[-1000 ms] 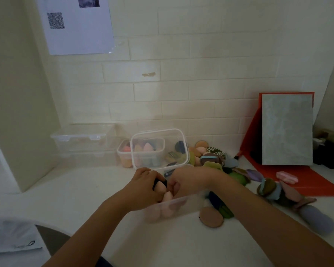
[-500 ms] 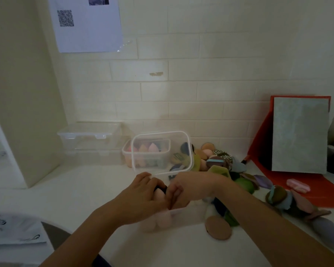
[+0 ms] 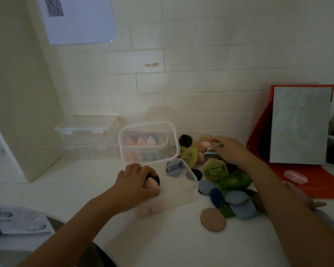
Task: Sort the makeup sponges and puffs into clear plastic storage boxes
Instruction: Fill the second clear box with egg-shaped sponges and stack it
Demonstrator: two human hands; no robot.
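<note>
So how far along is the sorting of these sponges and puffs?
Done: the back box holds teardrop sponges, and a few pink sponges lie in the near open box. In hand: the left hand grips a pink sponge over that box; the right hand reaches into the puff pile. Left: most puffs, heaped on the counter, including a tan round puff.

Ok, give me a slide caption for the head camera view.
Left hand grips sponges over the clear box; right hand is on the puff pile.

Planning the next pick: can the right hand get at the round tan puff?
Probably yes: the round tan puff lies uncovered on the white counter, just nearer than the right hand.
</note>
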